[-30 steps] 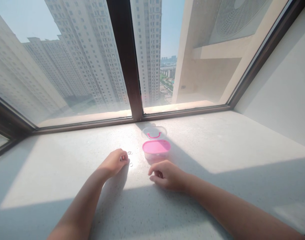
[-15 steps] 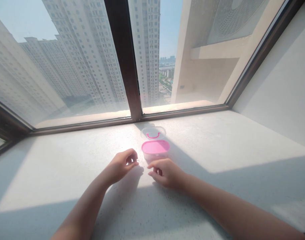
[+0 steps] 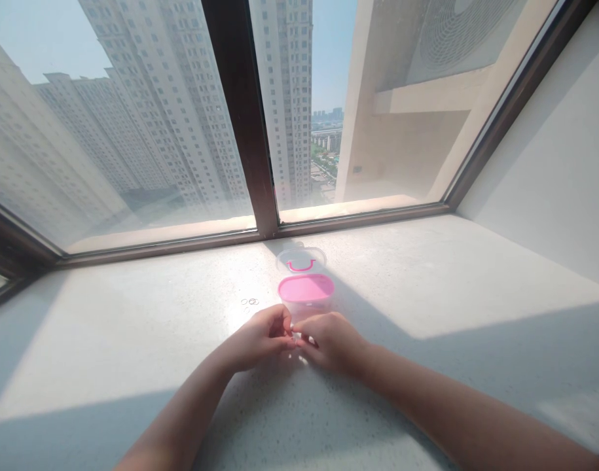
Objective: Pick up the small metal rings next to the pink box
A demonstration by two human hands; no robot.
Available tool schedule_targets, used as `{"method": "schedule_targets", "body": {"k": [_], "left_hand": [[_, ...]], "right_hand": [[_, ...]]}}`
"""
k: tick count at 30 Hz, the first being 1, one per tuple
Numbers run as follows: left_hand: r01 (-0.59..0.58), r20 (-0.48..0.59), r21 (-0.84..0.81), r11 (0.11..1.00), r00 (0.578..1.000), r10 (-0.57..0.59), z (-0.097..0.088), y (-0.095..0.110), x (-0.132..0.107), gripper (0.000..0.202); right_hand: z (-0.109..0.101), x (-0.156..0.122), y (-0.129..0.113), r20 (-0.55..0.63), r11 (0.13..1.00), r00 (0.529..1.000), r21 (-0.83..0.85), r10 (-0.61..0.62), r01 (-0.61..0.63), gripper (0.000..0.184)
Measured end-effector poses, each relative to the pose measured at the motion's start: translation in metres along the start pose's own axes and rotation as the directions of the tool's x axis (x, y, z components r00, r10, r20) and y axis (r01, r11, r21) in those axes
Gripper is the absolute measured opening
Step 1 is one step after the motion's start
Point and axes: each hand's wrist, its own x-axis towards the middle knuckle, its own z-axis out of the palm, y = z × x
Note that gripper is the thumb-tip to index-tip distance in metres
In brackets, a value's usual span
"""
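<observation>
Though rings lie unpicked toward the sill's window edge, my left hand pinches one; right hand, I can't tell.

The tiny ring between the hands is partly hidden and indistinct.

Sill: pale, speckled, sunlit, crossed by shadow. Box: pink and clear; clear lid behind, with pink handle. Rings: small, several, left of box, some overlapping. Left hand and right hand: fingertips together before box, contents too small to make out. Window frame: dark; tower blocks beyond. Wall: white, far right.
</observation>
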Motion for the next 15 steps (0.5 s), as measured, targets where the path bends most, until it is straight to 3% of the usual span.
{"method": "schedule_targets", "body": {"k": [4, 8, 15], "left_hand": [[0.040, 0.011, -0.070, 0.997, 0.999, -0.040, 0.0010, 0.0011, -0.0010, 0.026], [0.063, 0.020, -0.099, 0.993, 0.998, -0.062, -0.0005, 0.0000, -0.0007, 0.030], [0.080, 0.036, 0.027, 0.996, 0.996, -0.081, -0.0037, 0.0058, -0.0048, 0.032]], "right_hand": [[0.0025, -0.0006, 0.0031, -0.009, 0.998, 0.998, -0.022, -0.058, 0.058, 0.023], [0.0025, -0.0020, 0.0042, -0.035, 0.997, 0.997, -0.024, -0.071, 0.070, 0.014], [0.0029, -0.0022, 0.0038, -0.010, 0.994, 0.994, 0.004, -0.111, 0.111, 0.022]]}}
